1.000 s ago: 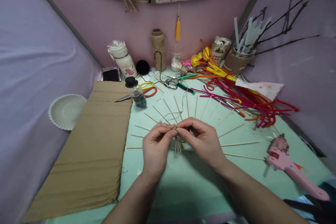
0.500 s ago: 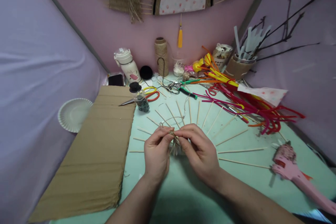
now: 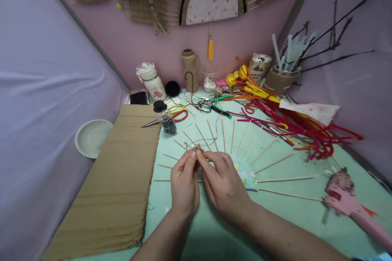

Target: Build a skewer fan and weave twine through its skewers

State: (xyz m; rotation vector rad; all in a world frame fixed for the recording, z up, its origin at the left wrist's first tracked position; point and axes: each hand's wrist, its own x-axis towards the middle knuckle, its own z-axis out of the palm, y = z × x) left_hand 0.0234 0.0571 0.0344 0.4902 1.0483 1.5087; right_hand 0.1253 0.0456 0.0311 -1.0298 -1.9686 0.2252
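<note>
My left hand [image 3: 185, 181] and my right hand [image 3: 226, 181] meet over the middle of the table, thumbs and fingertips pinched together. Between them is a small twine tassel [image 3: 199, 149], mostly covered by the fingers. A thin loose string [image 3: 204, 142] curves just beyond the fingertips; whether it joins the tassel I cannot tell. Below the hands lies a half-round piece of floral cloth [image 3: 247, 175], partly hidden by my right hand. Thin wooden sticks [image 3: 286, 180] fan out from its curved edge on the green tabletop.
Left lie a cardboard sheet [image 3: 113, 187] and paper plate [image 3: 93, 138]. Scissors [image 3: 180, 115], a jar [image 3: 168, 124], a bottle [image 3: 151, 81], a twine spool [image 3: 190, 71] and pliers [image 3: 220, 110] stand or lie behind. Pipe cleaners [image 3: 294, 126] and a pink glue gun [image 3: 346, 200] are right.
My right hand has shifted left and its fingertips now cover the tassel, whose strands were hanging visibly before. More floral cloth shows beside the right hand. The view has tilted slightly upward.
</note>
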